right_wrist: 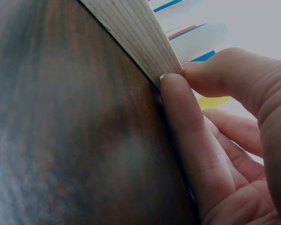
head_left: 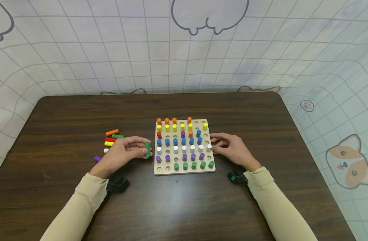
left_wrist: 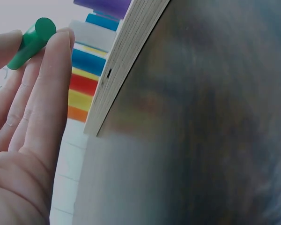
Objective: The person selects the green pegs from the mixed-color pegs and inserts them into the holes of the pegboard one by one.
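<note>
A green peg (head_left: 147,150) stands nearly upright between the thumb and fingertips of my left hand (head_left: 128,152), just left of a wooden pegboard (head_left: 171,172). In the left wrist view, the peg's round end (left_wrist: 46,29) shows above the pinching fingers. Rows of orange, yellow, blue, white, purple and green pegs (head_left: 185,166) stand in the board, with one mixed-colour row. Some holes are bare, among them two at the near left corner. My right hand (head_left: 230,149) touches the board's right edge with its thumb and fingertips; the board's side (right_wrist: 136,40) shows in the right wrist view.
Loose pegs lie on the dark wooden table (head_left: 184,207) beside my left hand, including an orange peg (head_left: 112,132), a red peg (head_left: 110,139) and a purple peg (head_left: 97,158). A white cloth with grid lines (head_left: 126,50) hangs behind the table.
</note>
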Available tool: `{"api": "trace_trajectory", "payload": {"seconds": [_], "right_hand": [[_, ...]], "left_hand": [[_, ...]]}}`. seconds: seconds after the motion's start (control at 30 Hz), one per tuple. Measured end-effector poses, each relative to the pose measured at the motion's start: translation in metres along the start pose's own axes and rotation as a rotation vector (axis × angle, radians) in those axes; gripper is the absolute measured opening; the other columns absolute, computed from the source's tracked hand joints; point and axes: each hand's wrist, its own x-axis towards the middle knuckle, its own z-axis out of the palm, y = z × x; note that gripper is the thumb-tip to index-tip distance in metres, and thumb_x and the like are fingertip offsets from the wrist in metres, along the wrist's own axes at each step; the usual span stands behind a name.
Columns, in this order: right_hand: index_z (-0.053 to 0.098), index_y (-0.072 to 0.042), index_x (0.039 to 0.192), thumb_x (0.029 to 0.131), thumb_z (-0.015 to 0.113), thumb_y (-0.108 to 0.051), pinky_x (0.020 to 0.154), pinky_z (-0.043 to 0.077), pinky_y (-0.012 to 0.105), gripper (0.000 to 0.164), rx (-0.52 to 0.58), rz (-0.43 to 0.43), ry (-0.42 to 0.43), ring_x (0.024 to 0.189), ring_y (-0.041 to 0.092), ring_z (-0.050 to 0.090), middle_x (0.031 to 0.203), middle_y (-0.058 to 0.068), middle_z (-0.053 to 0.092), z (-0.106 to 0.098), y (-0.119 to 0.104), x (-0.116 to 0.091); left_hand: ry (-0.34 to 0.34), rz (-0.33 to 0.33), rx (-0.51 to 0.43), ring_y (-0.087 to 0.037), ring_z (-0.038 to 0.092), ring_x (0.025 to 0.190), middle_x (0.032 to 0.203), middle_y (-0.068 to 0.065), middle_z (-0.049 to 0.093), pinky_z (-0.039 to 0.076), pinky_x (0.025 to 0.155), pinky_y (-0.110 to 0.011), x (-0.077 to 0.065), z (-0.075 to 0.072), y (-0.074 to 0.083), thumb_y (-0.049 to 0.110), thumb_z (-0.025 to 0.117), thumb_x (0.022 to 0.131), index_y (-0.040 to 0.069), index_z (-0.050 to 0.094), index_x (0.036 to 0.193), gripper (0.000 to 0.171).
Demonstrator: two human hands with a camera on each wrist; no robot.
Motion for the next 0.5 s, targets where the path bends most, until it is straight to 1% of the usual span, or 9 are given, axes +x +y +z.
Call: {"api": "trace_trajectory", "payload": {"seconds": [0.1,0.33,0.5], "right_hand": [[0.063,-0.015,0.141,0.095,0.075,-0.025,0.082,0.056,0.023,0.048,-0.005,-0.004,-0.001,0.089,0.01,0.075,0.121,0.006,0.076,0.0001,0.0001,0.0001],[0.063,-0.014,0.141,0.095,0.075,-0.024,0.083,0.056,0.024,0.048,-0.013,0.003,-0.001,0.09,0.011,0.075,0.121,0.006,0.076,0.0005,-0.0001,-0.0004],[0.063,-0.015,0.14,0.095,0.076,-0.025,0.083,0.056,0.024,0.048,-0.021,0.004,0.001,0.091,0.011,0.075,0.121,0.006,0.076,0.0002,0.0004,0.0003]], "left_hand": [[-0.005,0.007,-0.007,-0.015,0.078,0.097,0.12,-0.016,0.075,0.064,0.089,-0.026,-0.0026,0.0024,0.0007,0.023,0.073,0.097,0.007,0.065,0.133,0.04],[-0.006,-0.014,-0.027,-0.016,0.078,0.098,0.122,-0.015,0.075,0.064,0.089,-0.028,-0.0069,0.0077,0.0028,0.026,0.076,0.095,0.009,0.065,0.132,0.042],[-0.024,0.004,-0.045,-0.018,0.078,0.096,0.121,-0.016,0.075,0.065,0.089,-0.031,-0.01,0.0109,0.0051,0.026,0.078,0.094,0.007,0.066,0.132,0.044]]}}
